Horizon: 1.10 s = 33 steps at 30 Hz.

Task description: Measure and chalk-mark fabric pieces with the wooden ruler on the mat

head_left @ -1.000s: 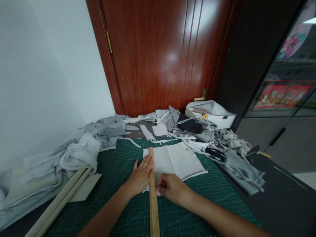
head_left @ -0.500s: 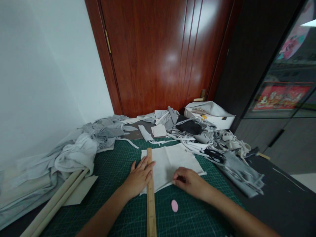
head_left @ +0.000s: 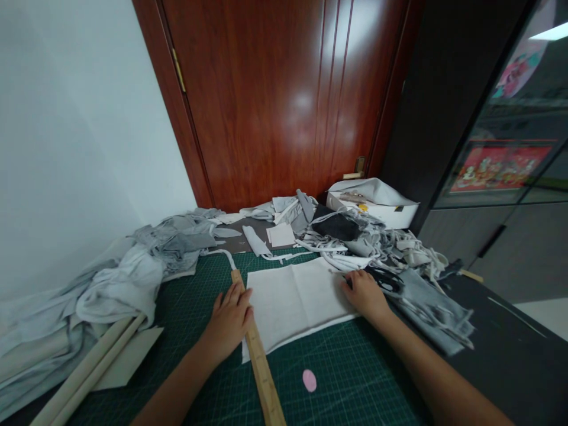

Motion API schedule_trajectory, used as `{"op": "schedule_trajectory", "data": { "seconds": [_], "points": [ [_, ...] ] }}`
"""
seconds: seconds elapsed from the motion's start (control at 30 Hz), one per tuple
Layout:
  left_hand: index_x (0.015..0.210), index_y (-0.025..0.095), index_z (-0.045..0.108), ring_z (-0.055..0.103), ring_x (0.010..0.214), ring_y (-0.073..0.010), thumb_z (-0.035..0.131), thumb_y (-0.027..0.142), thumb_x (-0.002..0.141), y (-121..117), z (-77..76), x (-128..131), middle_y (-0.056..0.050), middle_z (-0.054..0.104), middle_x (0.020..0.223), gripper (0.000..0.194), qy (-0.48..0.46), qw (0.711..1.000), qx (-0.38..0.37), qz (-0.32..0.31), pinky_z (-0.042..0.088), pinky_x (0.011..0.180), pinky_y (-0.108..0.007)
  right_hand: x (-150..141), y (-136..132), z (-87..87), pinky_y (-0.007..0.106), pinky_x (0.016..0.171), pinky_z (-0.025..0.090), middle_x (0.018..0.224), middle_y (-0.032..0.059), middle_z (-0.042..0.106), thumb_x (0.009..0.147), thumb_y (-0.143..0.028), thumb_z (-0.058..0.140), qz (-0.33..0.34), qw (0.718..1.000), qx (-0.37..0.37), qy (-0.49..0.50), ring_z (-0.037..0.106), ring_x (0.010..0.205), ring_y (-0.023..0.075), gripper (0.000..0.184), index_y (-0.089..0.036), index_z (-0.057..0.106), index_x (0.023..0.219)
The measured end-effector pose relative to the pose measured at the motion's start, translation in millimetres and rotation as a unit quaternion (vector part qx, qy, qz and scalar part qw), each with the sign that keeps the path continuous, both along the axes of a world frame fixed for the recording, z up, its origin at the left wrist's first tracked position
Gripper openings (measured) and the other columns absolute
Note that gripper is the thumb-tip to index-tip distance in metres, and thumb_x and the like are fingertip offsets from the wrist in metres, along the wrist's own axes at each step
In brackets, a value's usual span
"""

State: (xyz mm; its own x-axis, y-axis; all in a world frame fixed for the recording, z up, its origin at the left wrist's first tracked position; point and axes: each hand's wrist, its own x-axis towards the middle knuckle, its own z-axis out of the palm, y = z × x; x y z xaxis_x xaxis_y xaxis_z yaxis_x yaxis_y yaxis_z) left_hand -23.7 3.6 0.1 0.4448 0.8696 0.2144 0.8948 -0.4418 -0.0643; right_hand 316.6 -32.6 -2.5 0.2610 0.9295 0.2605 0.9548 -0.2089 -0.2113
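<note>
A wooden ruler [head_left: 261, 370] lies slanted over the left edge of a white cloth [head_left: 284, 302]. My left hand [head_left: 228, 322] rests on the ruler's upper part, its fingers spread and flat. At the cloth's right edge, my right hand [head_left: 368, 299] has curled fingers closed over the blades of black-handled scissors [head_left: 388, 279]. The fingertips are partly hidden. A pink oval piece, like tailor's chalk [head_left: 309, 380], sits on the green cutting mat [head_left: 350, 361] below the cloth.
Grey and white fabric is heaped at left [head_left: 173, 236]; two long pale rolls [head_left: 89, 373] lie in front. Fabric scraps and cords [head_left: 364, 236] pile up at the back right, beside a white box [head_left: 386, 213]. A wooden door [head_left: 275, 100] stands behind.
My right hand let go of the pink piece and moved right to the scissors. My left hand shifted left, and the ruler turned from nearly straight to slanted.
</note>
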Motion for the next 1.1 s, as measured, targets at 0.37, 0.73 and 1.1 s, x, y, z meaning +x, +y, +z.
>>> {"op": "schedule_trajectory", "data": {
  "seconds": [0.37,0.73,1.1],
  "points": [
    [0.142,0.009,0.035,0.033,0.137,-0.0250,0.033,0.019,0.088,15.5,-18.9,-9.8,-0.016,0.039,0.146,0.055,-0.055,0.998,0.011,-0.012,0.029,0.111,-0.043,2.0,-9.9,31.7,0.027,0.063,0.037,0.085,0.0094,0.067,0.095,-0.024,0.037,0.013,0.993,0.087,0.080,0.063,0.076,0.0214,0.018,-0.015,0.050,0.105],
    [0.143,0.014,0.034,0.035,0.136,-0.0254,0.035,0.023,0.090,9.7,-20.1,-1.5,-0.014,0.039,0.147,0.054,-0.092,0.994,0.047,-0.043,0.029,0.109,-0.049,127.3,-29.4,58.4,0.039,0.068,0.044,0.088,0.0225,0.066,0.092,-0.021,0.034,-0.180,0.978,0.016,-0.100,0.065,0.081,0.0331,0.030,-0.007,0.057,0.106],
    [0.136,0.005,0.042,0.034,0.136,-0.0323,0.039,0.045,0.092,8.2,-31.3,2.0,-0.023,0.041,0.143,0.060,-0.095,0.993,0.061,-0.018,0.029,0.110,-0.049,-61.4,-85.0,137.6,0.024,0.047,0.029,0.047,-0.0033,0.039,0.094,-0.041,0.043,0.299,0.899,0.243,0.210,0.036,0.045,0.0097,0.050,-0.020,0.039,0.049]
  ]
}}
